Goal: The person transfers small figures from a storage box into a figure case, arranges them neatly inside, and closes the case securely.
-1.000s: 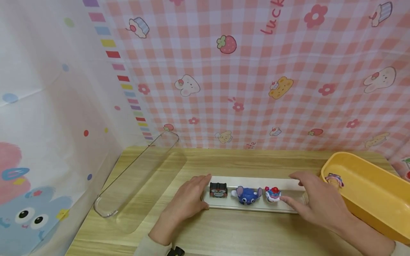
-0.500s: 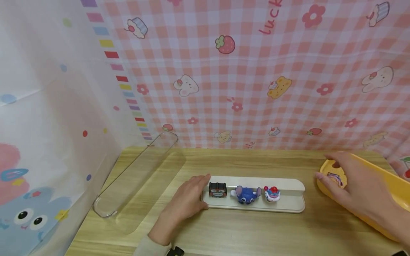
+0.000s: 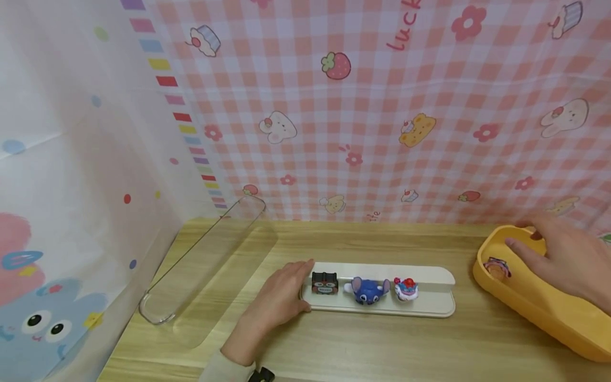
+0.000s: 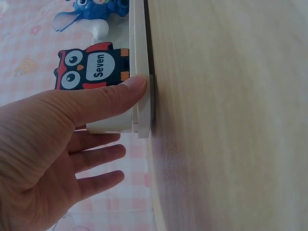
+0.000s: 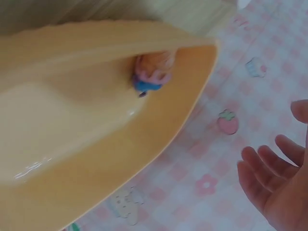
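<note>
My left hand point(image 3: 279, 294) grips the left end of a long white display base point(image 3: 431, 305), thumb on its front edge. On the base stand three small figures: a black and red owl point(image 4: 94, 67) marked "Seven" beside that hand, a blue big-eared figure point(image 3: 367, 292), and a white cupcake-like figure point(image 3: 407, 291) with red on top. My right hand point(image 3: 568, 260) hovers by the yellow bin point(image 3: 534, 318), fingers relaxed and holding nothing. Inside the bin's near-left end lies an ice-cream-cone-like figure point(image 5: 154, 72) in tan, pink and blue; it is blurred.
A clear plastic cover point(image 3: 205, 270) lies slanted on the left side of the wood-grain table point(image 3: 372, 345). Behind the table hangs a pink checked cloth point(image 3: 305, 159), and a white printed cloth point(image 3: 95, 159) hangs at the left.
My right hand has left the right end of the base and moved right, passing over the ice-cream figure to the bin's far side. My left hand has stayed put.
</note>
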{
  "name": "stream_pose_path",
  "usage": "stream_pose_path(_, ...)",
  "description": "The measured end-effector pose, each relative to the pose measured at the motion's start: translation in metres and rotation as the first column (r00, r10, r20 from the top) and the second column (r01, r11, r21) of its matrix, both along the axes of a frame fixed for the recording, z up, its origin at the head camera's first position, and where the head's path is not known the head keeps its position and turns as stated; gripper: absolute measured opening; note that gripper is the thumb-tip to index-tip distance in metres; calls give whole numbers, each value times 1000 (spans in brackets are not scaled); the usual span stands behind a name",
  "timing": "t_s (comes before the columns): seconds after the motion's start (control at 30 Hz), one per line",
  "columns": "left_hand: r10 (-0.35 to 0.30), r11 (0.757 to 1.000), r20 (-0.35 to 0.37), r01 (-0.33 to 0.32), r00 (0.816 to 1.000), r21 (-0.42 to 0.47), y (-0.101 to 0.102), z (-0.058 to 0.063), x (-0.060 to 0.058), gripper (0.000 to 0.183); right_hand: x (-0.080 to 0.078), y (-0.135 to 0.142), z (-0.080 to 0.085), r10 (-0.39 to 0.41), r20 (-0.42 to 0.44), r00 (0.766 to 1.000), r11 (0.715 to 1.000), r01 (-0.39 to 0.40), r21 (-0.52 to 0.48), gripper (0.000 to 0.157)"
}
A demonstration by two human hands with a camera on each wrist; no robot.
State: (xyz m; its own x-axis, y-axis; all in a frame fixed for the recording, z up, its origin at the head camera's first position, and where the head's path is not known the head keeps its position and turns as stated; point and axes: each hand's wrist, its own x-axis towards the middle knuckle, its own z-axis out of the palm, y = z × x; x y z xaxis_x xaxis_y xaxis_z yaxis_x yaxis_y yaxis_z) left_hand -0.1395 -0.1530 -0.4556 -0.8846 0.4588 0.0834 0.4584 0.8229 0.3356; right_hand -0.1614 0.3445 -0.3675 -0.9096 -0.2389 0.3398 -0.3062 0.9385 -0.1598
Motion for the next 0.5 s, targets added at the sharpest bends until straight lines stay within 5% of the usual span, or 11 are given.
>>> stream_pose_path(0.3,-1,1000,2,1,1000,8,0,0,0,95,-28,24,-9,-14,279,960,995,-15,100,55)
stream_pose_path(0.5,-4,1000,2,4,1000,8,0,0,-1,96,-43,34,-23,80,320,944,987,-120,107,48)
